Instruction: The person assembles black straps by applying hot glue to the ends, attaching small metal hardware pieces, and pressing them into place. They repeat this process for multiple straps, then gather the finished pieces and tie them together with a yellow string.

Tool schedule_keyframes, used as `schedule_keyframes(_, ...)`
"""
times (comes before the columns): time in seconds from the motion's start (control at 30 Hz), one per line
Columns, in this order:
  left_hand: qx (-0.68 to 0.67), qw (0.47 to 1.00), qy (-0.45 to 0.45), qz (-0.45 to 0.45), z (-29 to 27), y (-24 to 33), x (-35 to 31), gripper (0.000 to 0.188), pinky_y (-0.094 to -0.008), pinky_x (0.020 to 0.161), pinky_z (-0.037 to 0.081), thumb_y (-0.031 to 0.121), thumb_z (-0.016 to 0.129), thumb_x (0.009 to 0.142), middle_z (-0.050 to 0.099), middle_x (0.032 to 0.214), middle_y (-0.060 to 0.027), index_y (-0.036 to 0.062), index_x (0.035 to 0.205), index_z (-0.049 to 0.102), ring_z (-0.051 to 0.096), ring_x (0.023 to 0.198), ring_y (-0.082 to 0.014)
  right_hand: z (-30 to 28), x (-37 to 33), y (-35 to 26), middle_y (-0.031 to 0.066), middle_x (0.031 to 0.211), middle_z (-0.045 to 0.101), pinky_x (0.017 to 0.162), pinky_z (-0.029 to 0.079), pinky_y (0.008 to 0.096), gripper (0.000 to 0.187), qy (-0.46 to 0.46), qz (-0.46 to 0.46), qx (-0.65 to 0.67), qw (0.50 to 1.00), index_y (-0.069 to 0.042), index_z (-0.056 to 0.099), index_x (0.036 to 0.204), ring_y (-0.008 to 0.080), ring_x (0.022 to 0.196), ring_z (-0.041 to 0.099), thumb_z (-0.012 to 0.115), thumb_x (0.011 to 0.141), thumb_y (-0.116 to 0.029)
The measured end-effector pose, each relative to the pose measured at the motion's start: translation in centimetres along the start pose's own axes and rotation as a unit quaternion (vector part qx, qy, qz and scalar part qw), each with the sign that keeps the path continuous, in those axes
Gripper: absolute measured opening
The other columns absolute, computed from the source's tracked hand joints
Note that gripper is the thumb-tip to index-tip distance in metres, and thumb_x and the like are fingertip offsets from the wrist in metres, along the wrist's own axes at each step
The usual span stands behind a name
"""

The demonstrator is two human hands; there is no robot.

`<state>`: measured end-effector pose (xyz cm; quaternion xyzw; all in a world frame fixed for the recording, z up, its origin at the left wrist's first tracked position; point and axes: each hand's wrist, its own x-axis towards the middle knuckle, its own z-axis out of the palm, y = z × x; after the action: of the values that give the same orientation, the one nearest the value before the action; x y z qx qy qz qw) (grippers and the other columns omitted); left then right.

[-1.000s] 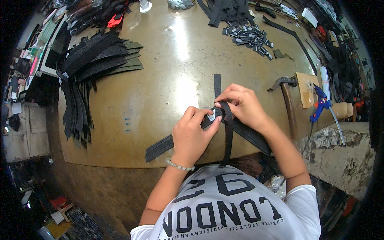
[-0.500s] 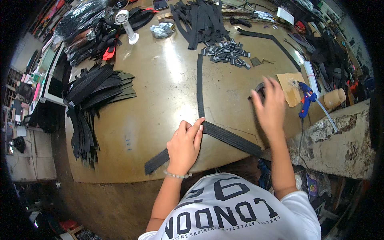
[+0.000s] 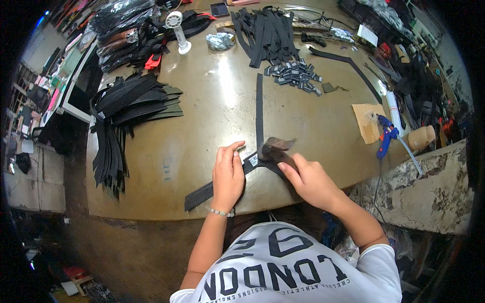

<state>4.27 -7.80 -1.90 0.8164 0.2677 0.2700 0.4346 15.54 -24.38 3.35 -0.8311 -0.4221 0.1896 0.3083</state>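
My left hand (image 3: 228, 174) lies flat on a black strap (image 3: 202, 192) that runs slantwise along the near edge of the brown table (image 3: 202, 126). A second narrow black strap (image 3: 259, 106) runs straight away from me and meets the first one beside my left fingers, where a small white label shows. My right hand (image 3: 310, 182) grips a hammer (image 3: 275, 146). Its dark head is blurred just above the point where the straps meet. A further part of the strap goes down to the right under my right hand.
A fanned pile of black straps (image 3: 131, 101) hangs over the table's left edge. At the far side are another strap bundle (image 3: 268, 30), small black pieces (image 3: 295, 73) and a white fan (image 3: 177, 25). On the right are a cardboard piece (image 3: 369, 121), a blue glue gun (image 3: 386, 136) and a rough stone ledge (image 3: 419, 187).
My right hand let go of the straps, reached right to the hammer by the cardboard and brought it back over the strap joint. My left hand stayed pressed on the strap.
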Motion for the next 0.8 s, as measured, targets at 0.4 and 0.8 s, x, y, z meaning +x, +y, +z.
schedule_keyframes(0.4,0.227,0.973,-0.042,-0.012,-1.6,1.9,-3.2,0.033,-0.0443,0.073,0.055,0.025,0.063,0.091,0.055,0.127,-0.0117,0.0073,0.118,0.063,0.068,0.083,-0.0343,-1.3,-0.8,2.5,0.0278,0.091,0.065,0.075,0.051,0.0480,0.038,0.143,0.073,0.073,0.984,0.001,0.061,0.105,0.0465,0.089,0.064,0.059,0.095,-0.035)
schedule_keyframes(0.8,0.195,0.966,-0.107,0.131,-4.1,3.5,5.7,0.016,-0.0428,0.071,0.052,0.022,0.058,0.093,0.068,0.091,-0.0138,0.0086,0.099,0.065,0.066,0.081,-0.0344,-3.5,-0.1,12.8,0.0151,0.104,0.064,0.075,0.050,0.0452,0.036,0.292,0.107,-0.331,0.891,-0.007,0.055,0.122,0.0357,0.094,0.063,0.053,0.098,-0.034)
